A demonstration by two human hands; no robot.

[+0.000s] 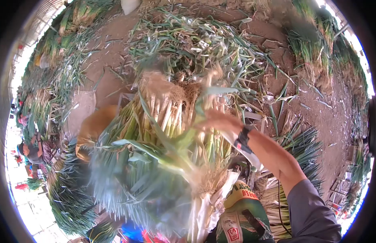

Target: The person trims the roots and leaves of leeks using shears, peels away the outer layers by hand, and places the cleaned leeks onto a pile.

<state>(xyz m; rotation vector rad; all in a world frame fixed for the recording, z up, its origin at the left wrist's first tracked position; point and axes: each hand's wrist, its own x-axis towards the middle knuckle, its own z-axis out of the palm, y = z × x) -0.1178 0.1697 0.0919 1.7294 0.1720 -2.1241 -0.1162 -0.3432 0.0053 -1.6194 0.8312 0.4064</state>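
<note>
A large pile of green onions (165, 117) lies in front of me, roots toward the top and leaves toward the lower left. My right hand (214, 120) is over the right part of this pile, next to a loose onion stalk with bent leaves (182, 141). Motion smears its fingers, so its grip cannot be made out. A dark band is on the right wrist. Closer to me, blurred onions with pale stalks and roots (204, 186) cross the lower middle. My left hand does not show.
Discarded leaves (196, 40) lie heaped beyond the pile. A yellow-brown object (94, 125) stands at its left. More onion bundles lie at left (68, 194) and right (303, 150). A green printed bag (244, 210) is at the bottom. A person (32, 152) is at far left.
</note>
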